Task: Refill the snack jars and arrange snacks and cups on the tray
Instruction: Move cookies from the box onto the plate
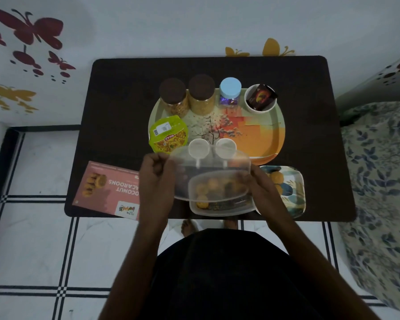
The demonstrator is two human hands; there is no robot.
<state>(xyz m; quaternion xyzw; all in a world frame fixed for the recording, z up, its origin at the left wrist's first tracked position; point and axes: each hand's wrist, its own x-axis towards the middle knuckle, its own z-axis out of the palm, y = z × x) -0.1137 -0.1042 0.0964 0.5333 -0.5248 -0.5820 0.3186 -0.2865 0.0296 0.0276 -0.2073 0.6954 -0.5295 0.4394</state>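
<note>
We see the left hand (156, 179) and right hand (260, 188), fingers curled, pinching opposite ends of a clear lid (208, 167) held above an open plastic container (222, 204) of snacks at the table's (116, 93) near edge. Behind it, the tray (261, 135) carries 3 jars, 2 white cups (211, 146) and a snack packet (169, 135).

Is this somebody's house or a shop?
Most likely a home, maybe a bedroom. There are butterfly stickers on the wall, a bed with a leafy sheet at the right, and a small dark table on a tiled floor holding a snack tray.
</note>
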